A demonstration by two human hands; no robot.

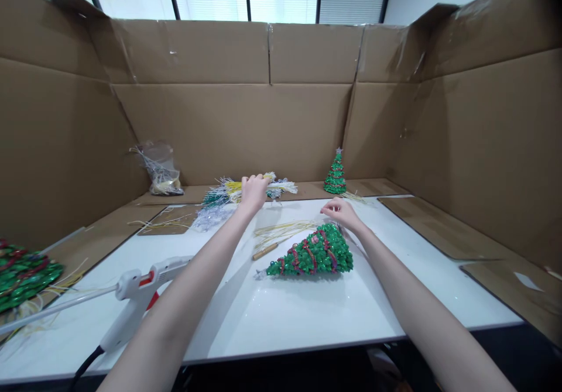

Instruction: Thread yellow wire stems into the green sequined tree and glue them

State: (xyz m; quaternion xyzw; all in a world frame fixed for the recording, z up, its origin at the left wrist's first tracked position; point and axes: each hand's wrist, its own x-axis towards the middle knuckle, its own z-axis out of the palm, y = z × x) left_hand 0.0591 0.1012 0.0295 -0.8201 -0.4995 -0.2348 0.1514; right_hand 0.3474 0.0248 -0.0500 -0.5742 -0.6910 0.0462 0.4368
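The left hand (254, 192) curls over a bundle of yellow and white strands (285, 187), its grip hidden from me; the right hand (341, 212) is drawn narrow, contents uncertain, just beyond the wide end of the green tree (307, 254), which lies tip-left on the white table (316, 316). A white slip (528, 281) on the right-hand cardboard (500, 272) is too small to read.

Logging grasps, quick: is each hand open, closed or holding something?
Left hand: fingers curled at the strand pile; grip can't be told.
Right hand: fingers bent, near the lying tree; can't tell if holding anything.
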